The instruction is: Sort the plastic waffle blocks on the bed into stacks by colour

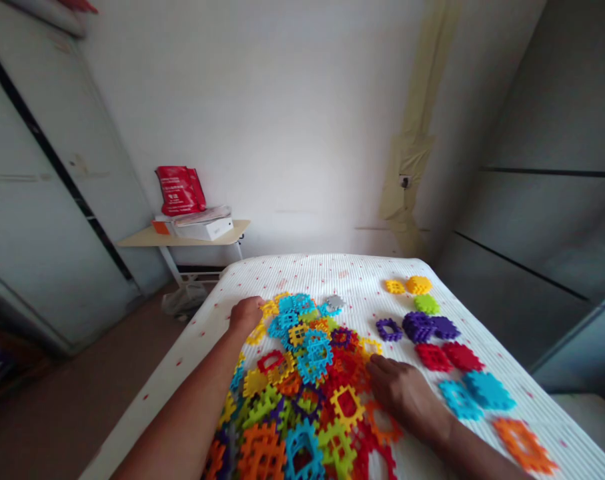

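Observation:
A heap of colourful plastic interlocking pieces lies between my two hands on a white bed cover. My left hand rests at the heap's far left edge, beside yellow pieces. Its fingers are mostly hidden behind the hand, so whether it grips one is unclear. On the heap's right side, my right hand lies low, palm down, its fingers reaching over the edge pieces. A yellow frame-shaped piece sits just beyond those fingertips. A grey piece is at the heap's far end.
Along the right side are groups by colour: yellow, light green, purple, red, blue and orange. A small table with a red bag stands back left. Grey cabinets flank the bed.

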`<control>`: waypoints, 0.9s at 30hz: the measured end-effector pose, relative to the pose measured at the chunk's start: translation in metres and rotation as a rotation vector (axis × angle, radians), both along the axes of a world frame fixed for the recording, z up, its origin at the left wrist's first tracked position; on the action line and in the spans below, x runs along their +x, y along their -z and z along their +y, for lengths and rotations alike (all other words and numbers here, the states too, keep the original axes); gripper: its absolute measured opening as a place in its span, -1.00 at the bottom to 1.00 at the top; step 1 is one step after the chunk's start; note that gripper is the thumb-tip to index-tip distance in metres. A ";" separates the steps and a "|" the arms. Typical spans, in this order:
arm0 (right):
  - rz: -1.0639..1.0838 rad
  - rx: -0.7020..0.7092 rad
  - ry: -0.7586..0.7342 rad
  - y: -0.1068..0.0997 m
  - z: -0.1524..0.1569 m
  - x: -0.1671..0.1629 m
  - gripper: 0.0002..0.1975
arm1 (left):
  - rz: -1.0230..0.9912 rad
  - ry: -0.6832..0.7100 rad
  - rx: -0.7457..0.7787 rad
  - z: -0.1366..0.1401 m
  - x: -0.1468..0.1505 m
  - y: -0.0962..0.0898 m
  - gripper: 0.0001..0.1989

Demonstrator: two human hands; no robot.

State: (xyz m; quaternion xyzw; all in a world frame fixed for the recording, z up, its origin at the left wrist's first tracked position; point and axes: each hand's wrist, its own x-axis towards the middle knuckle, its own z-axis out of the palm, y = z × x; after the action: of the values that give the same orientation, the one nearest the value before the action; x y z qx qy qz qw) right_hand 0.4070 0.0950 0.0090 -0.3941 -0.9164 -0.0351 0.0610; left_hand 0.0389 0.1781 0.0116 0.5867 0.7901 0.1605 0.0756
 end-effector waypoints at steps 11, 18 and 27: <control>0.258 0.008 0.030 -0.042 0.021 -0.022 -0.81 | 0.013 0.149 0.211 -0.041 0.033 -0.036 -0.89; 0.425 -0.098 -0.065 -0.061 0.026 -0.073 -0.74 | -0.079 0.405 0.393 -0.094 0.100 -0.035 -0.88; 0.243 -0.189 -0.083 -0.053 0.007 -0.092 -0.80 | 0.006 0.451 0.468 -0.125 0.111 -0.029 -0.83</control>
State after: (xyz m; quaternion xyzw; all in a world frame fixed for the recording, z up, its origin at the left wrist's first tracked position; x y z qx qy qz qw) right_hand 0.3146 0.1021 0.0615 -0.3612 -0.9169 0.1019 0.1354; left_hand 0.1501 0.0536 0.0404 0.7489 0.5821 0.3153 -0.0301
